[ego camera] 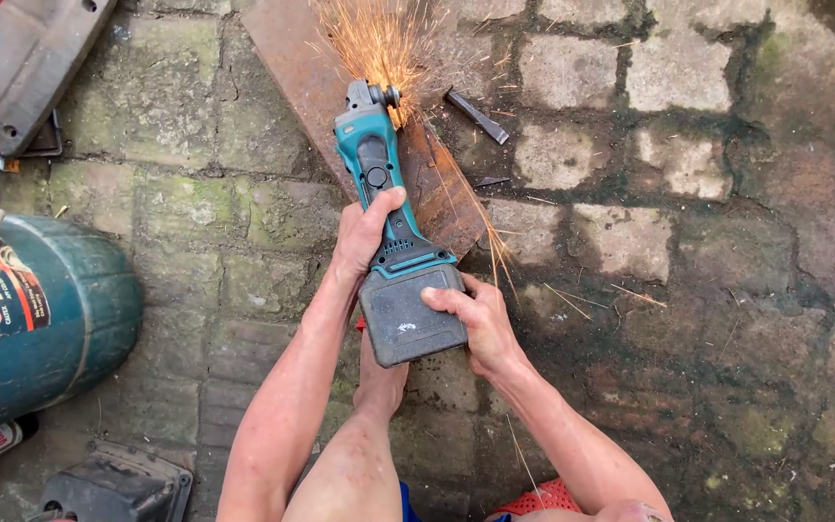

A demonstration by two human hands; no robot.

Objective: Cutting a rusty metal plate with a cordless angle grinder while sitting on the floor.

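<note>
Below, two bare hands held one teal angle grinder [386, 184]: the left hand [364, 235] wrapped its handle, the right hand [476, 324] clasped its grey battery [410, 317]. Sparks [379, 39] flew where its head met one rusty metal bar [437, 184] lying on the paving stones [688, 193]. One chisel [476, 116] lay nearby, one green drum [36, 319] stood left.

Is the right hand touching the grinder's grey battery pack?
Touching. The head view shows the right hand with its fingers wrapped over the edge of the grey battery pack of the teal angle grinder, no gap visible between them.
</note>
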